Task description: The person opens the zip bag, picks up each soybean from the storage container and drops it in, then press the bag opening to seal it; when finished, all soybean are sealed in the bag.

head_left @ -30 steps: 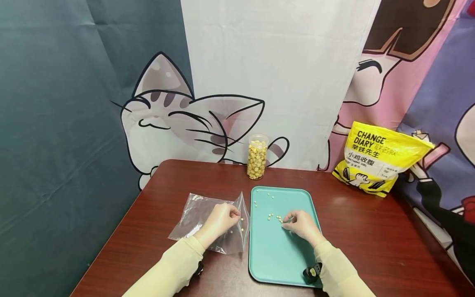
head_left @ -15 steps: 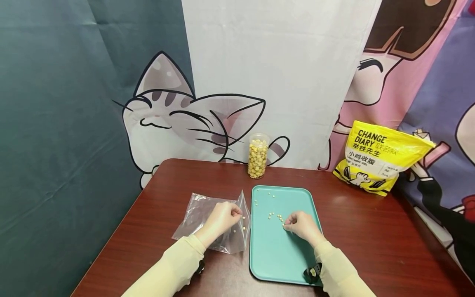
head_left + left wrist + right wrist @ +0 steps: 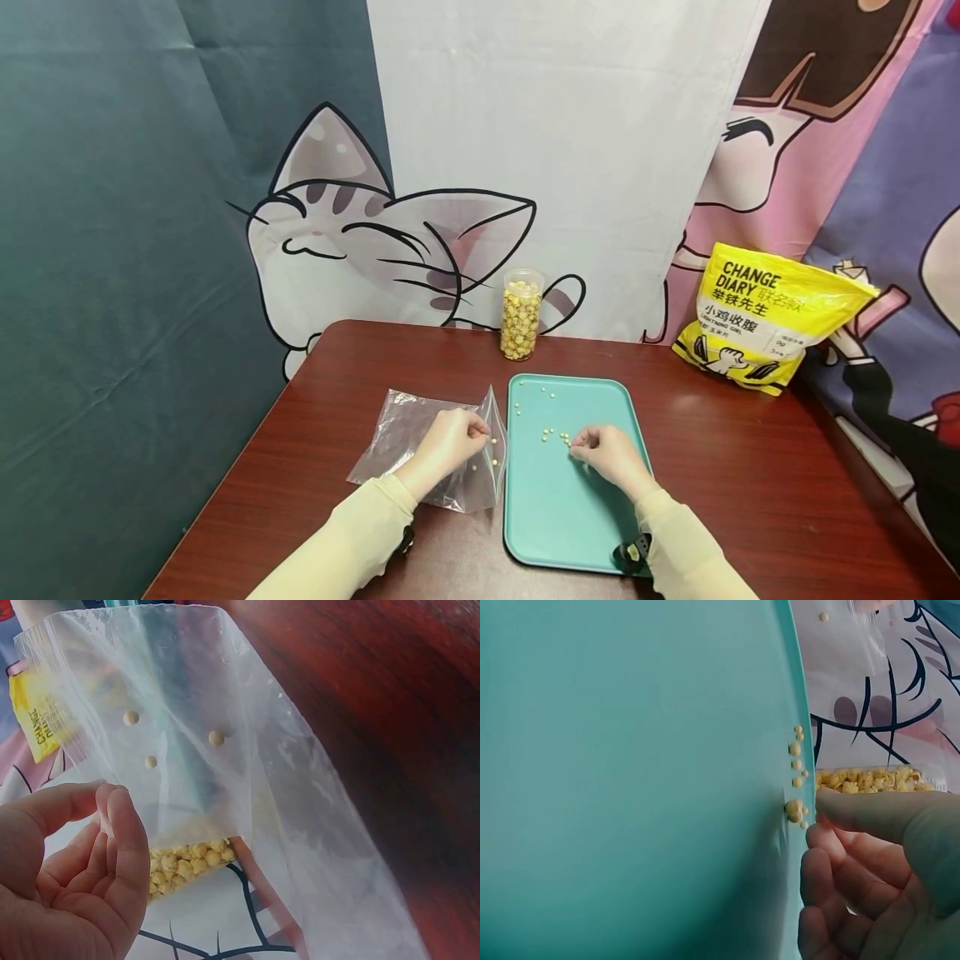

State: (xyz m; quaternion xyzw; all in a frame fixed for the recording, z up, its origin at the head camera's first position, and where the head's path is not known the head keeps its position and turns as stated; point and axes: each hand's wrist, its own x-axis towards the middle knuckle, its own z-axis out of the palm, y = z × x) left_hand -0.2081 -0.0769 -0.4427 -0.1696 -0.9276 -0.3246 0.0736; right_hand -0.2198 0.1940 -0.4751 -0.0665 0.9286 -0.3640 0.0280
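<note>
Overhead, my left hand [image 3: 447, 442] pinches the clear bag [image 3: 420, 454] open on the counter [image 3: 735, 467]; my right hand [image 3: 611, 454] pinches at kernels [image 3: 553, 435] on the teal tray [image 3: 555, 517]. Left wrist: 3 kernels [image 3: 216, 738] sit inside. Right wrist: fingertips [image 3: 832, 806] touch kernels [image 3: 795, 810]; I judge a loose pinch could scatter them.

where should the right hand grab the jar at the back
Probably round the middle of the jar, coming from the front over the tray: it stands upright, tall and narrow, close to the backdrop, so the front side is open.
</note>
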